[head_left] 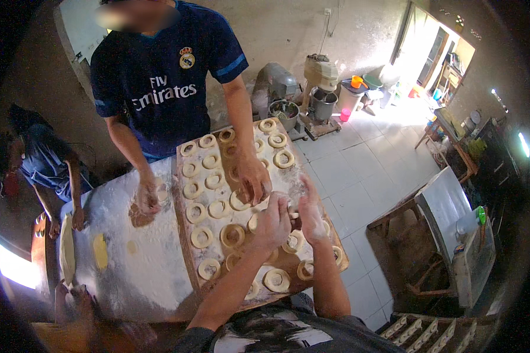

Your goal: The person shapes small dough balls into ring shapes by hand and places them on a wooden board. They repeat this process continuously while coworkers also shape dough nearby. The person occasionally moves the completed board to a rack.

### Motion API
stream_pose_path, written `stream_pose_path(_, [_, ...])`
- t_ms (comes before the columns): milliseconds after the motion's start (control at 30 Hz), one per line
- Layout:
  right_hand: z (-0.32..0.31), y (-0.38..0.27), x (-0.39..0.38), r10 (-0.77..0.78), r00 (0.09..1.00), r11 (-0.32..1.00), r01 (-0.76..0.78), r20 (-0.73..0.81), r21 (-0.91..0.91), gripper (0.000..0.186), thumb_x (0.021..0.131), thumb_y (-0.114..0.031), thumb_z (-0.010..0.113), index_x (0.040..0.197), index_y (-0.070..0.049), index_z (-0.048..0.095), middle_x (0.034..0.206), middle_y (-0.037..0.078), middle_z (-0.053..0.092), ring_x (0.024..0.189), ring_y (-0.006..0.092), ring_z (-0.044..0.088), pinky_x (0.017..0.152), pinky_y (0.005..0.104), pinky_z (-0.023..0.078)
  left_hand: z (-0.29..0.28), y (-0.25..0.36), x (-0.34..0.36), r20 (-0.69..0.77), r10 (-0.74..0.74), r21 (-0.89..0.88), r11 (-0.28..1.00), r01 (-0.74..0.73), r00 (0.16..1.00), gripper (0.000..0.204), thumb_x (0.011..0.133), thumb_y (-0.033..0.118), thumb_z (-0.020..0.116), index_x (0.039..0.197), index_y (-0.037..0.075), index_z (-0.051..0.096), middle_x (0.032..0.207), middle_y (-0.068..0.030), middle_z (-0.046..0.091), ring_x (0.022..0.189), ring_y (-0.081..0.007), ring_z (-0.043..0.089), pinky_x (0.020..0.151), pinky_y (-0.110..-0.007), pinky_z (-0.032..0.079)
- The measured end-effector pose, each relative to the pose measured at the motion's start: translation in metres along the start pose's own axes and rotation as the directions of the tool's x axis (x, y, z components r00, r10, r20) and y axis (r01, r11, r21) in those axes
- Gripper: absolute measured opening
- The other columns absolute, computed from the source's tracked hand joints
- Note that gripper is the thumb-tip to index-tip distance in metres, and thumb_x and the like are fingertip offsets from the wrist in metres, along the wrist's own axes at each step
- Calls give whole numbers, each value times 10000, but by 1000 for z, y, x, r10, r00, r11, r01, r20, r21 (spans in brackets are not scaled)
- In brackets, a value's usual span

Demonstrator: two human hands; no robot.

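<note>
My left hand point(274, 222) is raised above the board, its fingers curled together. Beside it, my right hand point(311, 216) has its fingers stretched out and up, palm facing the left one. A small pale piece of dough point(294, 216) shows between the two hands, mostly hidden by my left fingers. Below them, rows of dough rings point(232, 236) lie on a floured wooden board point(181, 176). Another dough ring point(277, 280) rests near the board's front edge, close to my forearms.
Across the table, a person's hand point(253, 176) reaches down to the rings; their other hand point(148, 197) is over the floured surface point(153, 259). Dough strips point(68, 250) lie at left, near other people's hands. Mixers point(320, 73) stand behind; a wooden table point(388, 217) is at right.
</note>
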State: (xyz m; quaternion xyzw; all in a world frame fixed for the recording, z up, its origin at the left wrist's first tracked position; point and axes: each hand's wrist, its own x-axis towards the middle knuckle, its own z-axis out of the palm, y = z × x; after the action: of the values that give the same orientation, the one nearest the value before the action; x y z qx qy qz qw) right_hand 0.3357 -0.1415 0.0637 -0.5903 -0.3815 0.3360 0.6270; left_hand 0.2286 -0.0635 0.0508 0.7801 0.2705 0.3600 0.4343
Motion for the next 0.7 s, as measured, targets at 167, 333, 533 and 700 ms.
stream_pose_path(167, [-12, 16, 35, 230, 966, 968, -239, -115, -70, 722, 1017, -539, 346, 1526, -52, 188, 1336, 274, 492, 1255, 351, 476, 1049, 412, 355, 7, 28, 33, -72, -173, 99, 979, 180, 982, 262, 997, 222, 475, 1162, 22, 440, 933, -313, 607, 889, -505, 601, 728, -563, 468])
stream_pose_path(333, [-57, 104, 71, 29, 925, 755, -268, -378, -598, 888, 972, -481, 535, 1543, -78, -13, 1014, 202, 664, 877, 274, 674, 730, 386, 521, 1, -4, 46, -56, -28, 659, 750, 58, 998, 471, 981, 292, 506, 1325, -21, 433, 1105, -298, 571, 1039, -445, 563, 872, -564, 422])
stream_pose_path(533, [32, 1, 38, -61, 989, 754, -42, -134, -655, 602, 955, -301, 583, 1446, -57, 333, 817, 151, 653, 740, 258, 637, 697, 387, 504, -59, -42, -4, -150, -101, 678, 713, 177, 984, 543, 938, 256, 526, 1385, -28, 404, 1115, -291, 582, 1057, -439, 578, 920, -568, 442])
stream_pose_path(700, [195, -2, 37, 48, 951, 773, 159, 307, -614, 301, 940, -228, 559, 1186, -68, 624, 932, 173, 684, 846, 299, 672, 755, 393, 520, -163, -96, -72, -265, -186, 599, 737, 313, 946, 556, 892, 175, 525, 1373, -76, 403, 1054, -332, 617, 1020, -451, 613, 892, -540, 473])
